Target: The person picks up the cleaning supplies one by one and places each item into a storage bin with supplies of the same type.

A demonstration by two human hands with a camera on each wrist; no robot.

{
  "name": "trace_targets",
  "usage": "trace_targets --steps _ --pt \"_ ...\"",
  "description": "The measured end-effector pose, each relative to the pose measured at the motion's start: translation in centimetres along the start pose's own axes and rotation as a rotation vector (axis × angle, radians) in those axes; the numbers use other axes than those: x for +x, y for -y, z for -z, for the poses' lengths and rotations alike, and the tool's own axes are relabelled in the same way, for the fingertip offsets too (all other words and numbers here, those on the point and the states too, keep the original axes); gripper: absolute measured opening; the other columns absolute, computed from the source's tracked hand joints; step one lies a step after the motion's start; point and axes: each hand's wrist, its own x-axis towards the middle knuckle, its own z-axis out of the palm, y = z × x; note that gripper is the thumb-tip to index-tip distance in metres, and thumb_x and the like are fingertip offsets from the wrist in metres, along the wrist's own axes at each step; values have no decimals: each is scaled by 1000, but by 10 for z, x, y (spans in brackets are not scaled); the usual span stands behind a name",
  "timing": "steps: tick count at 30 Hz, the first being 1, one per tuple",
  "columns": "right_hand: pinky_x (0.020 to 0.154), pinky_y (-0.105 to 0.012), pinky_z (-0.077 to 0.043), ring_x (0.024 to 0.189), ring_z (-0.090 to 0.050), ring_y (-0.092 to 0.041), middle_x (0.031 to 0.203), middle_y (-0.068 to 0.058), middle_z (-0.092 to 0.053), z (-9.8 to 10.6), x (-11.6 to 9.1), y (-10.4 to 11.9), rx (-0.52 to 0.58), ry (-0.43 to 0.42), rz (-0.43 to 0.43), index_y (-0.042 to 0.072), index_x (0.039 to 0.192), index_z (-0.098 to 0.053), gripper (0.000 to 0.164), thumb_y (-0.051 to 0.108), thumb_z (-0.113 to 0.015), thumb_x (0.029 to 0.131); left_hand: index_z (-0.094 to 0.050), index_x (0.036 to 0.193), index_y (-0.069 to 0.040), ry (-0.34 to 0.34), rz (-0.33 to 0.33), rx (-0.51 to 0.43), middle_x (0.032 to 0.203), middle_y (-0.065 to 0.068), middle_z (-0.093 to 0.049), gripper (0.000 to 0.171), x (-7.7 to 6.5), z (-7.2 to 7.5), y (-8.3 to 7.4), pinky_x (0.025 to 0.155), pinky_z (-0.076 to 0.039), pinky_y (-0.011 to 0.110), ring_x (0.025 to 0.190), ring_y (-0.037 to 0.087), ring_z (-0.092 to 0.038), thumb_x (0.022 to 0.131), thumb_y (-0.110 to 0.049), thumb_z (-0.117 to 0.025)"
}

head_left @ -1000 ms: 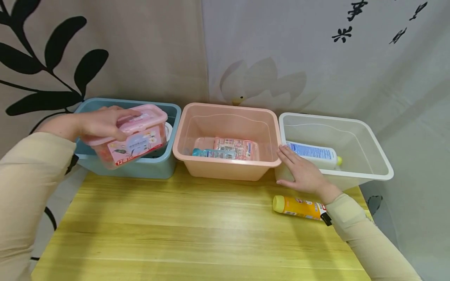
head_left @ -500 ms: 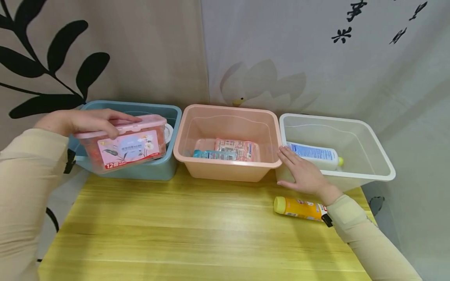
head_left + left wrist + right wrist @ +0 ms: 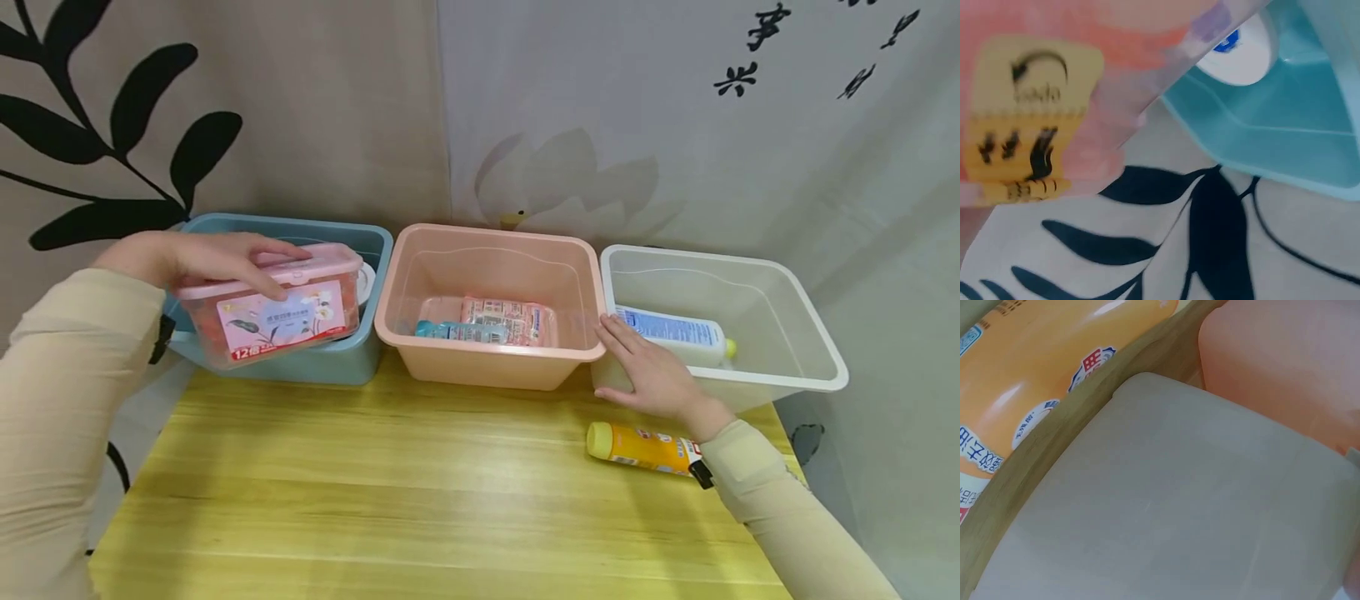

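My left hand (image 3: 206, 258) grips a clear plastic box with a pink lid (image 3: 281, 325) from above, thumb on the front side of the lid. The box, with pinkish contents and a flowered label, is over the front left of the blue bin (image 3: 352, 362), slightly tilted. Behind it a white round lid or cap (image 3: 1241, 56) shows inside that bin; the rest of that item is hidden. My right hand (image 3: 652, 371) rests with extended fingers on the near left corner of the white bin (image 3: 795, 333), where a white bottle with a blue label (image 3: 675, 333) lies.
Between the two outer bins stands a peach bin (image 3: 487, 367) holding a pink printed pack (image 3: 525, 321) and a small blue bottle (image 3: 461, 332). An orange bottle with a yellow cap (image 3: 645, 448) lies on the wooden table (image 3: 420, 483) below my right wrist. A patterned curtain (image 3: 337, 108) hangs behind.
In my left hand the pink-lidded box has tipped nearer to level, and its label faces the front more. My right hand has stayed on the white bin.
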Motion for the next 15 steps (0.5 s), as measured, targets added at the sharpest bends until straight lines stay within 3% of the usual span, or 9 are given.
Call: trace_targets --steps 4,9,15 --pt "106 -49 -36 141 -25 -31 154 -15 -25 -1 -1 -2 -4 -14 2 5 147 -26 90 55 -62 81 -11 151 -20 -115 -64 48 129 17 -41 88 4 -8 3 74 -57 37 90 22 -61 83 -33 -66" --pt "106 -49 -36 141 -25 -32 154 -15 -23 -1 -1 -2 0 15 -10 5 148 -24 91 52 -64 80 -17 149 -19 -177 -127 80 130 19 -39 86 7 -12 6 73 -57 36 94 24 -57 81 -29 -68" --pt "108 -48 -35 141 -25 -33 155 -15 -23 -1 -1 -1 -6 29 -15 5 148 -24 91 50 -65 80 -20 149 -19 -267 -141 157 140 20 -26 87 12 -13 6 71 -55 32 102 28 -50 79 -29 -71"
